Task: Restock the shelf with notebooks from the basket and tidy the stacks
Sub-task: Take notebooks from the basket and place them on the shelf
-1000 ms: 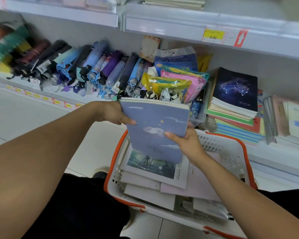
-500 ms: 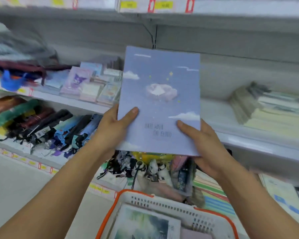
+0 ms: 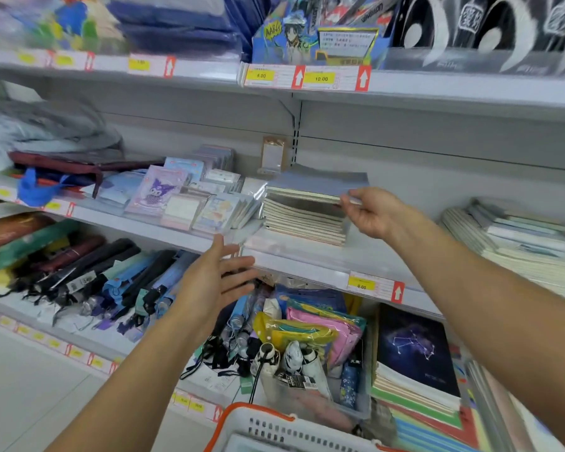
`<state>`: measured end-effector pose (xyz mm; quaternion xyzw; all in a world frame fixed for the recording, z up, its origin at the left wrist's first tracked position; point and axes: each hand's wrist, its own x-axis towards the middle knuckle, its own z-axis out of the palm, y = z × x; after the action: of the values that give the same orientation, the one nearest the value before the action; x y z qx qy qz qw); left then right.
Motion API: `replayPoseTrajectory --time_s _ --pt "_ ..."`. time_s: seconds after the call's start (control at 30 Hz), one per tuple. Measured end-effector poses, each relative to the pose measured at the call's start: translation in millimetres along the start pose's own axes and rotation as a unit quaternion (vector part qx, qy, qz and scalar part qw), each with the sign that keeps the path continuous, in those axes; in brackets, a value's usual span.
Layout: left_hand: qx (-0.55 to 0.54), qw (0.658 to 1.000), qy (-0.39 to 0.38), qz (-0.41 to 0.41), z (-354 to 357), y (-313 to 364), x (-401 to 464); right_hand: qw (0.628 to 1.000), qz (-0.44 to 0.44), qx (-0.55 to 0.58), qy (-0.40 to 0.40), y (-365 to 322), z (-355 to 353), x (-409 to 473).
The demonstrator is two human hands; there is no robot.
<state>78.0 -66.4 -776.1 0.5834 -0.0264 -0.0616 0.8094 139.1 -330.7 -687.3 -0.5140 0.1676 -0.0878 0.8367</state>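
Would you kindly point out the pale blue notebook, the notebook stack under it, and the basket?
pale blue notebook [image 3: 317,181], head view, on its top cover.
notebook stack [image 3: 304,220], head view, on the page edges facing us.
basket [image 3: 258,412], head view, on its orange rim.

White metal shelving [image 3: 437,102] fills the scene in tiers against a pale grey back panel [image 3: 405,151], with a slotted upright [image 3: 296,132] at its middle. Yellow price labels [image 3: 261,75] with red arrows sit along the shelf edges. The floor [image 3: 23,396], at near left, is of light glossy tiles. The light is even and bright.
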Motion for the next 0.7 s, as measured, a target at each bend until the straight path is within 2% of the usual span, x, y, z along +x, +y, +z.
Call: replayPoseTrajectory --time_s 0.03,0.1,0.2,0.27,0.4,0.53,0.6,0.7 --pt "0.017 1.0 0.011 -0.006 -2 -4 1 0.999 0.001 -0.044 0.003 0 4 12" --pt "0.047 0.999 0.019 -0.016 -4 -10 3 0.978 -0.017 -0.206 0.03 4 6 28" --pt "0.076 0.997 0.014 -0.017 -7 -14 5 0.881 -0.085 -0.454 0.1 9 1 45" --pt "0.085 0.996 0.016 -0.012 -8 -16 7 0.829 -0.118 -0.535 0.112 14 -5 49" --pt "0.099 0.995 0.025 -0.016 -9 -20 11 0.807 -0.123 -0.573 0.07 27 -12 48" --pt "0.126 0.991 0.025 -0.032 -10 -26 12 0.752 -0.19 -0.627 0.07 32 -25 60" --pt "0.138 0.99 0.021 -0.034 -9 -27 12 0.758 -0.206 -0.616 0.053 33 -31 63" --pt "0.16 0.987 0.01 -0.029 -5 -30 10 0.804 -0.161 -0.572 0.026 33 -31 62"
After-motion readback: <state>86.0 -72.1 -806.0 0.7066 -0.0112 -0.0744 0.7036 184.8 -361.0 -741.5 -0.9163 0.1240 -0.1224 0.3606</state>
